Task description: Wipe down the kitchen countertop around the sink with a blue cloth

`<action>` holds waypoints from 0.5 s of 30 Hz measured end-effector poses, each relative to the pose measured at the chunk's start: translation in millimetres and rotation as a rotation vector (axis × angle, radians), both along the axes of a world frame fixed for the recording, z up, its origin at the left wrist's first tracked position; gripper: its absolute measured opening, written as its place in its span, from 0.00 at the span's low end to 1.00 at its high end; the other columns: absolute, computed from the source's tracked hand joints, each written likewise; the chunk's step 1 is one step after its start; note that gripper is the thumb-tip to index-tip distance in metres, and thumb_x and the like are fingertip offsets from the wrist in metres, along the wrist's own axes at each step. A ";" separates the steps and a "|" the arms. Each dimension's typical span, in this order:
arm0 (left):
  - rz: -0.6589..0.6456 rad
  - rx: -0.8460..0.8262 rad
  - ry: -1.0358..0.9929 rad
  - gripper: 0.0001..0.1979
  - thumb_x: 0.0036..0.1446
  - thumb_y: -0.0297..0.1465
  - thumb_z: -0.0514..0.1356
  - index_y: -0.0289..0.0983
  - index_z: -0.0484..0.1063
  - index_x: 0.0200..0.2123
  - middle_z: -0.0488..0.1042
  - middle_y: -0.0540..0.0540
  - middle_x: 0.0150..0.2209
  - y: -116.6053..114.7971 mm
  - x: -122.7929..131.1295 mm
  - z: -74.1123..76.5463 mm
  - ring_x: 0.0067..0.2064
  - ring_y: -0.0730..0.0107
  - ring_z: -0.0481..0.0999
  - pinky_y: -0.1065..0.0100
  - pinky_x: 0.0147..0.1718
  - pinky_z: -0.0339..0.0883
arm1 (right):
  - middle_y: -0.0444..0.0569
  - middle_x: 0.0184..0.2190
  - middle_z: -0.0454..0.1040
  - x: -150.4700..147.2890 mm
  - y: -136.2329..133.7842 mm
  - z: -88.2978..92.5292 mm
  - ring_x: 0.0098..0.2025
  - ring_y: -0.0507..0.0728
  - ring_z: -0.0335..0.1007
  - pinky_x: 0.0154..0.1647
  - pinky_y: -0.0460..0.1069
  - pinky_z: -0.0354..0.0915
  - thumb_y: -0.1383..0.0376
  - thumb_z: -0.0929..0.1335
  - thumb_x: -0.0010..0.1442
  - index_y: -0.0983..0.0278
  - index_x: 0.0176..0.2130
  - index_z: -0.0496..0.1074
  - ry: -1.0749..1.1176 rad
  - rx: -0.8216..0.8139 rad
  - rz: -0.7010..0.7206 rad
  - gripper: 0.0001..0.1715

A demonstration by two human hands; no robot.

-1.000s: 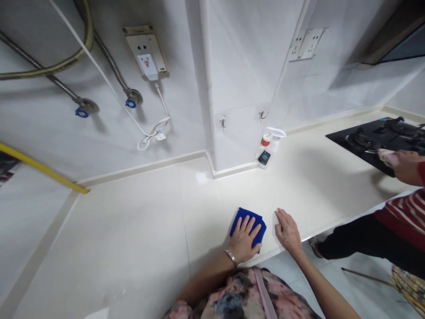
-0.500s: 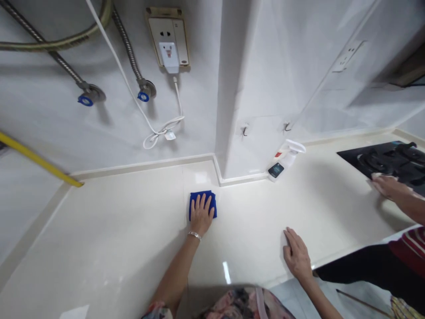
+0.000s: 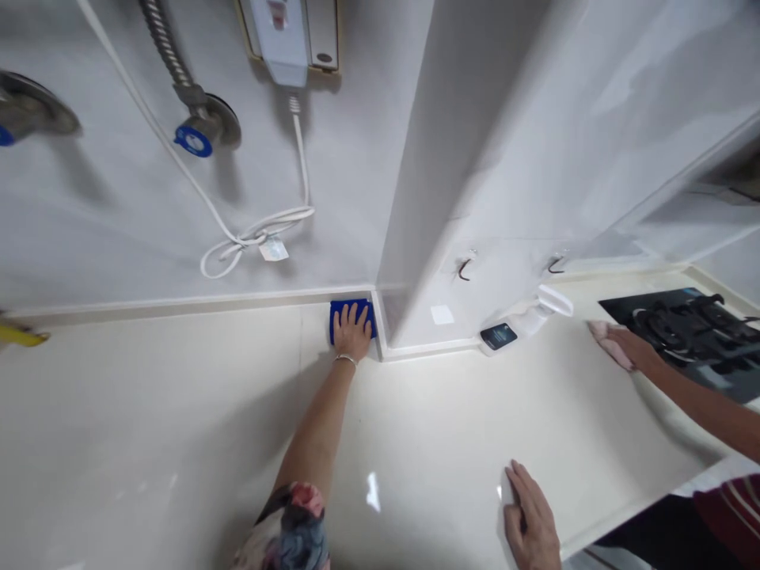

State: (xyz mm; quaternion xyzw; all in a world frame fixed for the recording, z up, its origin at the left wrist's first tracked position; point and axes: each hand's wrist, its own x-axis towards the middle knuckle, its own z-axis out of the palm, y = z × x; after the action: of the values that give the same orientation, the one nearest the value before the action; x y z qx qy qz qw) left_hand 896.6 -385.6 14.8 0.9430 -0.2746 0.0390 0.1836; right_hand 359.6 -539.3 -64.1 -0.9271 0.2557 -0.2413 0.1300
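The cream countertop bends round a white pillar. On it the right hand rests, fingers together, gripping nothing (as far as shows); the left hand spreads over the folded blue cloth in the corner beside the pillar. Even fingertip pressure should best keep the cloth flat.

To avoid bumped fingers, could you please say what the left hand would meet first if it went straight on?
The left hand, on the blue cloth, would likely meet the edging strip along the wall first; the gap is unclear.
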 end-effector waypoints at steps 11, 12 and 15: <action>-0.002 -0.027 0.032 0.29 0.73 0.39 0.45 0.39 0.65 0.72 0.61 0.38 0.75 0.4 4.4 3.8 0.77 0.48 0.51 0.42 0.76 0.38 | 0.54 0.70 0.67 4.0 -2.1 2.3 0.70 0.70 0.65 0.71 0.72 0.63 0.65 0.61 0.70 0.55 0.71 0.65 -0.013 0.012 0.002 0.33; -0.008 -0.020 0.032 0.29 0.73 0.39 0.46 0.38 0.64 0.72 0.60 0.38 0.75 6.2 -3.4 4.6 0.78 0.47 0.51 0.42 0.76 0.38 | 0.54 0.70 0.68 6.4 -1.3 4.6 0.70 0.70 0.65 0.71 0.72 0.63 0.65 0.61 0.70 0.56 0.71 0.65 -0.024 0.010 0.004 0.33; -0.032 0.008 0.028 0.30 0.72 0.40 0.48 0.39 0.64 0.73 0.58 0.38 0.76 31.7 -38.5 5.6 0.78 0.47 0.52 0.43 0.76 0.39 | 0.55 0.68 0.69 11.1 -1.8 9.0 0.70 0.69 0.66 0.70 0.72 0.64 0.66 0.61 0.69 0.57 0.70 0.65 -0.052 -0.014 0.018 0.33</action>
State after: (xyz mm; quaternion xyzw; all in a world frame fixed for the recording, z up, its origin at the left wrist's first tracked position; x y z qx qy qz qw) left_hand 858.0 -353.9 20.3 0.9397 -0.2875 0.0219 0.1842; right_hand 370.6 -541.1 -55.2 -0.9237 0.2423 -0.2658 0.1321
